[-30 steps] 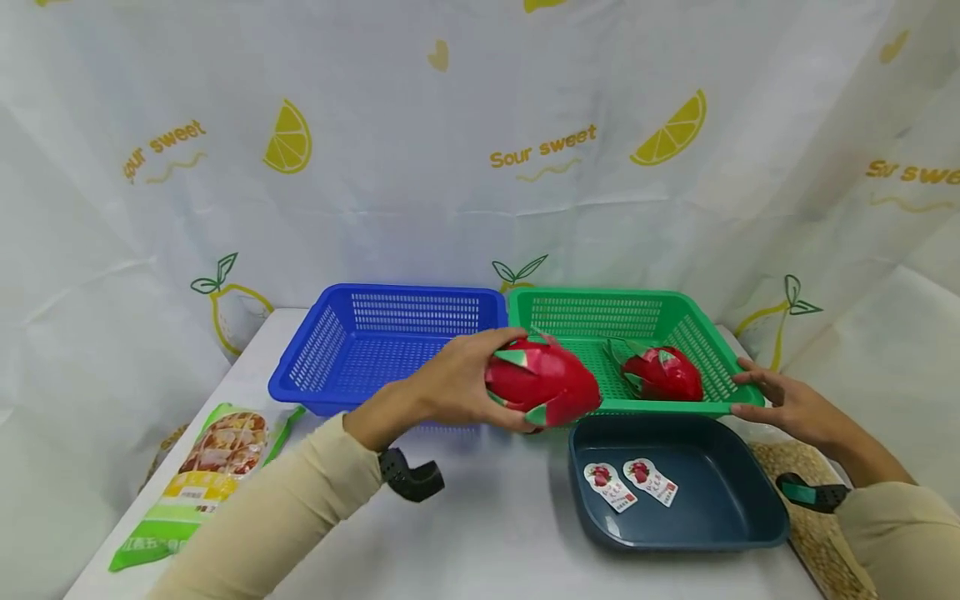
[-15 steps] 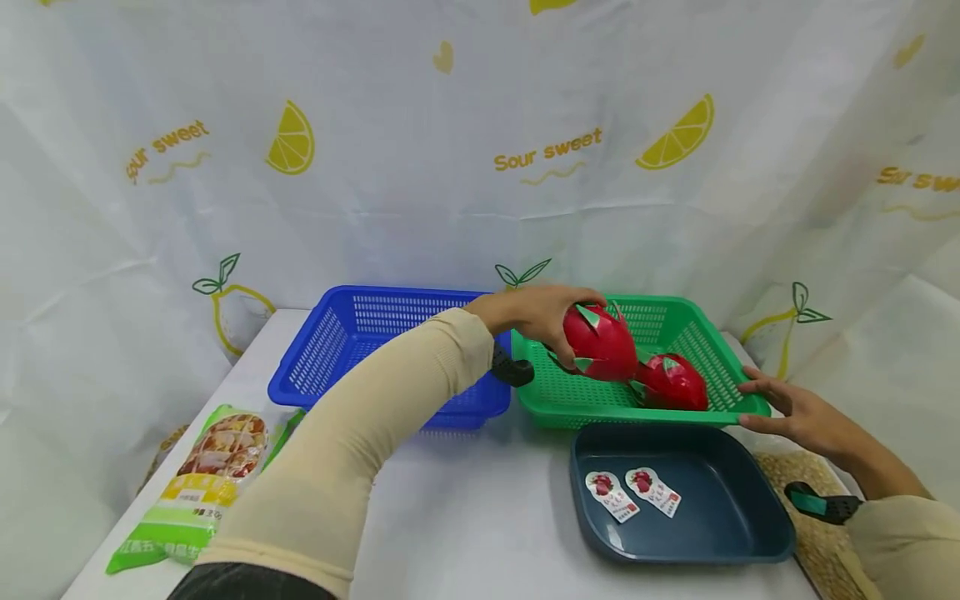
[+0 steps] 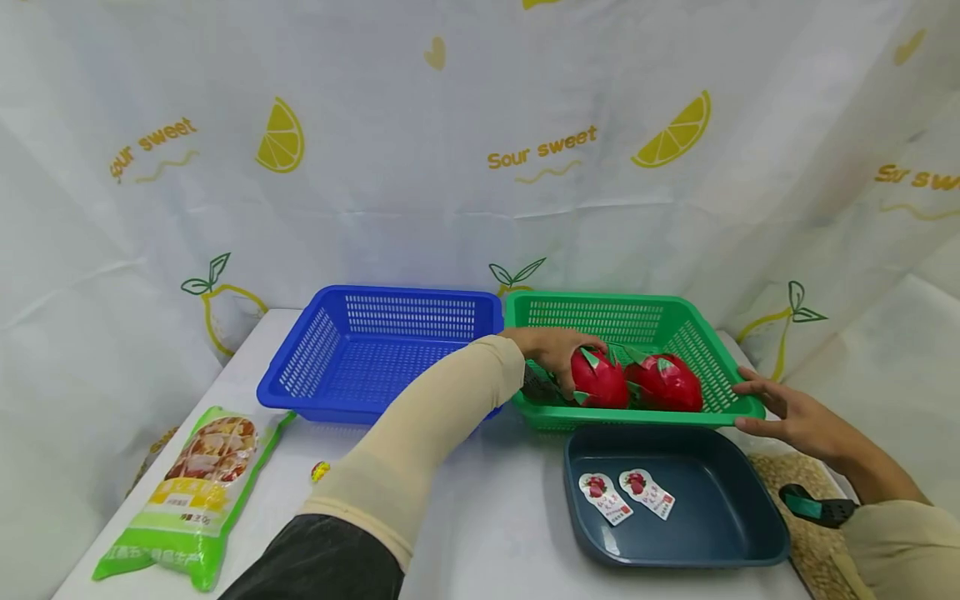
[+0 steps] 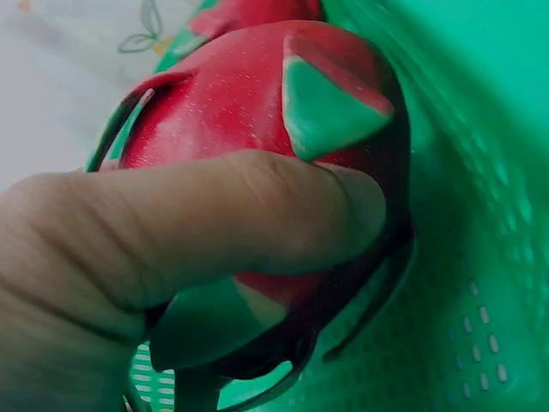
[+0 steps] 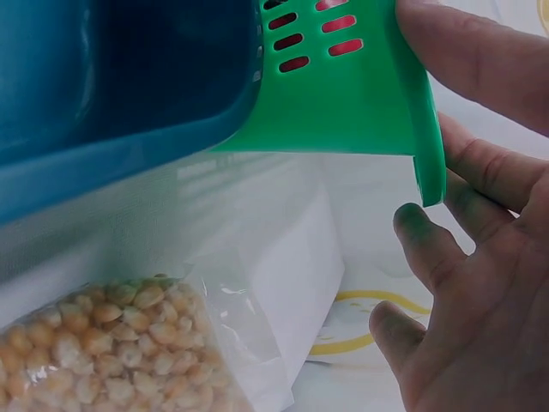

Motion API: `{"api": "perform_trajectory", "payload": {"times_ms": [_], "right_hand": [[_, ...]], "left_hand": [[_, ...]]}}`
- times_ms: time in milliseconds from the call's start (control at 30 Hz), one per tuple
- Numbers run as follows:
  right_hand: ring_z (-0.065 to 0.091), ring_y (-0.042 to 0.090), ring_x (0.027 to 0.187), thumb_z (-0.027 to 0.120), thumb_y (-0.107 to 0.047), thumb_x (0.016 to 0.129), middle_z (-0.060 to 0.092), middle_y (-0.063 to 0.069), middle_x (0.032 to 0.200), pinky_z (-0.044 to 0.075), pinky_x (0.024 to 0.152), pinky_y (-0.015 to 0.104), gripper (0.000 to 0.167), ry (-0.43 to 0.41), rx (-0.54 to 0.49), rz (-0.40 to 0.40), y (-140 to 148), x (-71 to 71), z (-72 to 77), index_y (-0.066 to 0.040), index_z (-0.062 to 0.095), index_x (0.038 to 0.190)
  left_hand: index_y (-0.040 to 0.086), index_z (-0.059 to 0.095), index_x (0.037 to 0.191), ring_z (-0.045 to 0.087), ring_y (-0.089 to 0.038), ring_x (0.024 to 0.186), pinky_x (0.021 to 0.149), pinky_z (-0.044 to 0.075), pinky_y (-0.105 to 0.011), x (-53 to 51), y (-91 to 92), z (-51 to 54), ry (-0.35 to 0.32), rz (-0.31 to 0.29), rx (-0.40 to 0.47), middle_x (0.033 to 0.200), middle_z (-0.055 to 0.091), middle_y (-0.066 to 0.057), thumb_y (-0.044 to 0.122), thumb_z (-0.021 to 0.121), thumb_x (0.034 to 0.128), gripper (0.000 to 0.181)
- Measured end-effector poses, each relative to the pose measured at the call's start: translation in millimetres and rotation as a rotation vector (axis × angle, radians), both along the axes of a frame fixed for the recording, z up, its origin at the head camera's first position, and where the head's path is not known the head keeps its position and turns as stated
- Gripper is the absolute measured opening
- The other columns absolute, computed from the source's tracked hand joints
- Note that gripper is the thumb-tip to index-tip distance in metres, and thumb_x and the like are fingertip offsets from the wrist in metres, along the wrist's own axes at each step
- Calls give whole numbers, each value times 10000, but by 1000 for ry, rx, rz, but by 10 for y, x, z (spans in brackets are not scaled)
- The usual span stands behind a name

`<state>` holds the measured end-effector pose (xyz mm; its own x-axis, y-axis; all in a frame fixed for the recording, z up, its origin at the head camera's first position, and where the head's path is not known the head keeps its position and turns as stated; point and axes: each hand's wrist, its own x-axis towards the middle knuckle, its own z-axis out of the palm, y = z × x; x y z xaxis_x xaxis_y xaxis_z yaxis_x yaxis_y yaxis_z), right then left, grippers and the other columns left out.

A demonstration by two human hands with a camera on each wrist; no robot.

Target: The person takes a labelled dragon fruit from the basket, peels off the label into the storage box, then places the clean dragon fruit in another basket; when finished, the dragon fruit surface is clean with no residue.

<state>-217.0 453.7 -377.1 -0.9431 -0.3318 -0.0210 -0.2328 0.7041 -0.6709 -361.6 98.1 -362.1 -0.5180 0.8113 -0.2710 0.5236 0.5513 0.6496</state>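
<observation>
My left hand (image 3: 553, 346) is inside the green basket (image 3: 585, 418), gripping a red dragon fruit (image 3: 600, 379) with green-tipped scales. In the left wrist view the thumb (image 4: 266, 206) lies across that dragon fruit, low over the basket's slotted floor; whether it touches the floor is hidden. A second dragon fruit (image 3: 667, 383) lies right beside it in the basket. At the basket's front right corner, my right hand (image 3: 806, 421) touches the rim with relaxed, spread fingers. The right wrist view shows its thumb (image 5: 480, 64) against the green rim.
A blue basket (image 3: 367, 410) stands left of the green one. In front sits a dark blue tub (image 3: 720, 517) holding two dragon fruit labels (image 3: 647, 493). A bag of corn kernels (image 5: 111, 343) lies right of it, a green food bag (image 3: 191, 492) at left, a small yellow item (image 3: 320, 472) nearby.
My left hand has carried the dragon fruit from above the table to the right and down into the green basket, beside the other one. The right hand has stayed at the rim.
</observation>
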Motion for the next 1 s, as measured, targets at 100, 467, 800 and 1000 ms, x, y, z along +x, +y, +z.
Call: {"api": "perform_trajectory", "payload": {"times_ms": [100,467,800,1000], "right_hand": [[150,617,1294,620,-139,953,45,307,1544,272,889,746,509,-6,6,9,-3,1,7,90,380,1339],[95,621,1300,619,-126,950,-1,300,1548,235,884,774,528,-50,-39,31,-30,-61,5,96,357,1350],[-11,90,1421,592,-176,976,-35,137,1592,310,1045,469,559,-6,-4,9,13,-30,86,70,326,1402],[-101,433,1395,598,-158,970,-93,171,1582,110,905,794,610,30,-24,-37,-36,9,260,93,263,1414]], "left_hand": [[226,414,1422,469,-152,1056,713,523,-228,0,13,-101,-19,-22,-7,1250,460,25,44,855,686,877],[264,199,1547,470,-134,1084,688,514,-197,11,-56,-157,42,8,-100,1391,413,-26,-81,775,753,1039],[276,202,1553,250,-185,1387,851,495,-263,84,-301,164,74,72,-9,1577,196,21,19,813,744,1046],[282,209,1551,197,-186,1418,1060,336,-420,159,-627,385,155,102,67,1579,188,26,216,786,807,943]]}}
